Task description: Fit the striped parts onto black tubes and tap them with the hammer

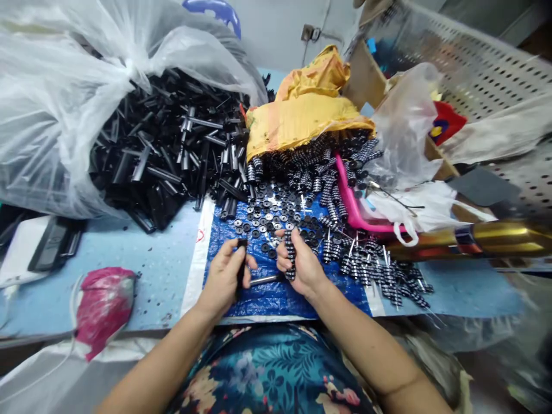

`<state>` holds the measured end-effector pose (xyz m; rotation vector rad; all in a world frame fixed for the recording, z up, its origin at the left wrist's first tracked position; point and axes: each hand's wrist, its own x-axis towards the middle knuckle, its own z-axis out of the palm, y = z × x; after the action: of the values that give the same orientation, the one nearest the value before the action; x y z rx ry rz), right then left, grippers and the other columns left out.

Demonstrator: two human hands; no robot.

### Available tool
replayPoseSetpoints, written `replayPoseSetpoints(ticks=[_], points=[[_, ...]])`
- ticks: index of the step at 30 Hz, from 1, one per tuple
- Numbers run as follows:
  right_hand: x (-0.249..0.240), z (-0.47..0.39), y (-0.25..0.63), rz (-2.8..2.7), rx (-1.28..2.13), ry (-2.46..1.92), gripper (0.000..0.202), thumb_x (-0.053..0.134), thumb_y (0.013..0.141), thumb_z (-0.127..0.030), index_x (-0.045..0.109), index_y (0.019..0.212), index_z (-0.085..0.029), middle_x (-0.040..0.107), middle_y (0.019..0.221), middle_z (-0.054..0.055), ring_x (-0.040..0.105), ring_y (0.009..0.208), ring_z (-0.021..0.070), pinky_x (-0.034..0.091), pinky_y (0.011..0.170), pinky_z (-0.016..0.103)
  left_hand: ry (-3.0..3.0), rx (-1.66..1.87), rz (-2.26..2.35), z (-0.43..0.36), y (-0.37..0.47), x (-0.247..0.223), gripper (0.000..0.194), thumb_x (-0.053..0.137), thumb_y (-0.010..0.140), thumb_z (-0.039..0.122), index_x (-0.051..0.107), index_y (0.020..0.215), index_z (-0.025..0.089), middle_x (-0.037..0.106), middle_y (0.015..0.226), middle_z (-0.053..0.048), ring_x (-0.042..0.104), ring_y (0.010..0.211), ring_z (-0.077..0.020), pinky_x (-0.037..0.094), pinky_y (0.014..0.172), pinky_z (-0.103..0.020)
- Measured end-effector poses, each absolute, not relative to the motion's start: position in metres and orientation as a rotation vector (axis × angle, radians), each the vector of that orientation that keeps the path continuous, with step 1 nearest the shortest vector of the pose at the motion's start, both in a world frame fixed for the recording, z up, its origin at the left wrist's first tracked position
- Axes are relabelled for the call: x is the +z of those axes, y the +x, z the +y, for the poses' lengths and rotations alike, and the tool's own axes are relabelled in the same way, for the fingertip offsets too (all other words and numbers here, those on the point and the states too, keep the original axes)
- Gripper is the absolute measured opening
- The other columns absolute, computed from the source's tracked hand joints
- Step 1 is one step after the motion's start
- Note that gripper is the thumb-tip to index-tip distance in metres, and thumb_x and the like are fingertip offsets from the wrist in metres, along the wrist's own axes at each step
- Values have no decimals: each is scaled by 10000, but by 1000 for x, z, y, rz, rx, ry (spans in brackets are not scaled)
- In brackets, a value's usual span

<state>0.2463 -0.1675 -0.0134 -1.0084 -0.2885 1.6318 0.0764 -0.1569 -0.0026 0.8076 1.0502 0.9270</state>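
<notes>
My left hand [225, 271] is closed around a dark black plastic piece [242, 253] held upright above the blue sheet [276, 302]. My right hand [305, 265] grips a black ribbed cylinder with white flecks [290, 253], also upright. Between the hands lies a metal rod [264, 280], its right end near the ribbed cylinder; whether it is joined to either piece I cannot tell. Just beyond my fingers, small black round discs [269, 217] with centre holes are scattered on the sheet. Several ribbed cylinders with thin pale stems [366, 264] lie to the right of my right hand.
Black tubes [172, 155] spill from a large clear plastic bag [47, 126] at the left. A yellow sack [306, 123] pours out ribbed cylinders [302, 167]. At the right are a pink-rimmed tray [351, 201] and a gold tube [495, 238]. A pink bundle [107, 305] sits front left.
</notes>
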Motion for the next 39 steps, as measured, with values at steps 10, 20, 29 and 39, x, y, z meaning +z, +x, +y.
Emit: replayPoseSetpoints(ticks=[10,20,29,39], points=[[-21,-178,221,-875,1214,-1154,482,492,963,-609,647,1209,-225,643,1299,108,622,1189,255,533,997,438,1289,939,1076,-161,96,1,206,781,746,310,654,812,161,602,706,22,498,636,-101,410,613,-240],[-21,-188,257,-2033,423,-956,944,777,843,-370,228,1600,-239,375,1575,147,427,1432,307,465,1139,491,1170,866,1118,-172,69,1,433,562,917,574,602,790,162,497,633,30,399,553,-92,337,549,-252],[-18,-201,242,-2055,161,-987,937,785,838,-342,258,1594,-174,439,1538,190,522,1355,334,522,1095,490,903,993,1013,-180,77,4,416,675,856,553,703,967,153,669,869,-31,565,814,-147,454,786,-279],[-24,-208,239,-2156,250,-1082,927,758,843,-456,263,1592,-221,478,1510,192,536,1337,359,512,1080,528,482,681,869,-176,57,-7,455,892,632,432,698,946,166,690,779,-10,675,682,-157,509,623,-268]])
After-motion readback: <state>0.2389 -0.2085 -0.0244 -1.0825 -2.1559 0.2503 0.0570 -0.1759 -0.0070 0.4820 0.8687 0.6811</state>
